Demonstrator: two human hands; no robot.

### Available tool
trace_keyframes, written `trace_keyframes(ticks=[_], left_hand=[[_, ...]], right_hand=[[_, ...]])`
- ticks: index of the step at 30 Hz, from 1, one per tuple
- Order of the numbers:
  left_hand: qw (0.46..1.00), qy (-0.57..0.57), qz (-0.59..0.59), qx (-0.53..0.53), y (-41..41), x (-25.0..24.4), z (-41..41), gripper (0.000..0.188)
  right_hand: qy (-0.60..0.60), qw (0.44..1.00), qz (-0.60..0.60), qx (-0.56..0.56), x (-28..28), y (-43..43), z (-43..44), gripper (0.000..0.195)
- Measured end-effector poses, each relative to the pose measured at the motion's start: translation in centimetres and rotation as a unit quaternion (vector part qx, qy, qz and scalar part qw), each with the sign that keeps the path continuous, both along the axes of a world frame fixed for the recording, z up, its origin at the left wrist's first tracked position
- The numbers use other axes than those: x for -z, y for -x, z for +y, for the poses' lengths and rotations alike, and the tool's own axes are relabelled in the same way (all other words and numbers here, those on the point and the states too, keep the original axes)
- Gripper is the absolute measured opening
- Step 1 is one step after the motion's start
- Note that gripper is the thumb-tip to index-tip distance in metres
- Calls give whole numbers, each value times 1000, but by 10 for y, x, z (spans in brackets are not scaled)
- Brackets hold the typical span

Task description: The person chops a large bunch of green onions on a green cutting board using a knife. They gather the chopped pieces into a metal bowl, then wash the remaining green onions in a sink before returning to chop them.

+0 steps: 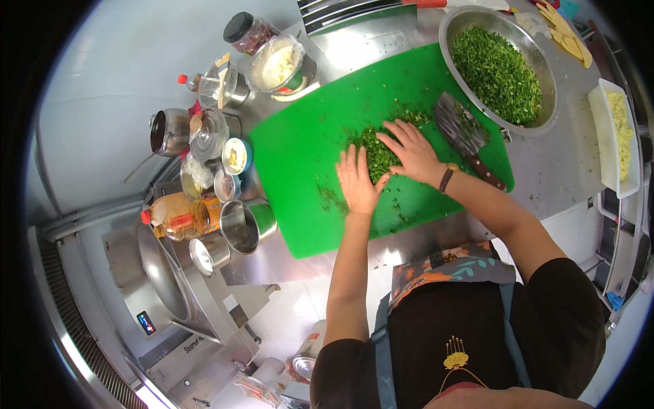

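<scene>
Chopped green herbs (377, 153) lie in a small heap on a large green cutting board (296, 153). My left hand (356, 180) touches the heap's left side, palm down. Against its right side rests my right hand (413, 152), fingers spread and thumb pointing towards the left thumb. Some of the heap is hidden under the fingers. A cleaver (462, 125) with a brown wooden handle lies flat to the right of my right hand, herb bits stuck on its blade. Beyond it, a steel bowl (551, 102) full of chopped greens overlaps the board's upper right corner.
Left of the board stand a steel pot (239, 227), an oil bottle (179, 217), small bowls and lidded containers. A knife rack (357, 20) is at the back. A white tray (610, 148) of pale chopped food sits at the far right, below yellow gloves (564, 33).
</scene>
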State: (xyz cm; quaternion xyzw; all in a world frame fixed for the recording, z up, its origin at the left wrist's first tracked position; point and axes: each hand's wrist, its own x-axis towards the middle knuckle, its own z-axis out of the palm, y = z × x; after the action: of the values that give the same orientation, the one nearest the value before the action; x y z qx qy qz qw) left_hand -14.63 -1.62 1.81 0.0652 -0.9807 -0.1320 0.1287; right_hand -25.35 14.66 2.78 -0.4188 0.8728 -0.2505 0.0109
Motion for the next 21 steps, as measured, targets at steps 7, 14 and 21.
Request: trace_keyframes(ticks=[7,14,21], left_hand=[[975,-46,0,-218,-14,29,-14,62],[771,-618,112,-110,44,28,35,43],[715,-678,164,-44,103,-38,84,29]], right_hand=[[90,988,50,119,2,49,-18,39],[258,941,-183,124,28,-13,-64,26],[556,624,-524,164,-79,5,-8,31]])
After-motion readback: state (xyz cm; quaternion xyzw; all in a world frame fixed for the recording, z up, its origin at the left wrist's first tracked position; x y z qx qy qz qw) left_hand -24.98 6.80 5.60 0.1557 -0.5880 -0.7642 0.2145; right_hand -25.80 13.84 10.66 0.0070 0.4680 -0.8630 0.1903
